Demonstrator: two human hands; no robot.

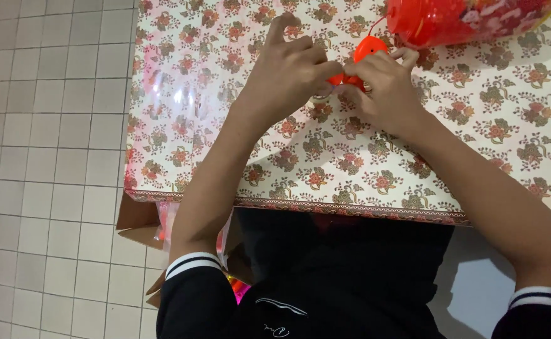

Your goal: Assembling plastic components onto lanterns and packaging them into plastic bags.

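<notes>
Both my hands meet over a small orange plastic object (368,48) on a table with a floral cloth (476,144). My left hand (291,72) pinches its left side, with the index finger raised. Fingers of my right hand (385,88) close on its right side. A thin orange cord runs from the object up toward a large red plastic container (457,22) at the table's far edge. My fingers hide most of the orange object. A small pale round thing (320,98) shows just under my left hand.
The table's near edge has a patterned border (351,210). A cardboard box (139,226) with coloured items sits under the table at the left. Pale floor tiles (43,157) fill the left side.
</notes>
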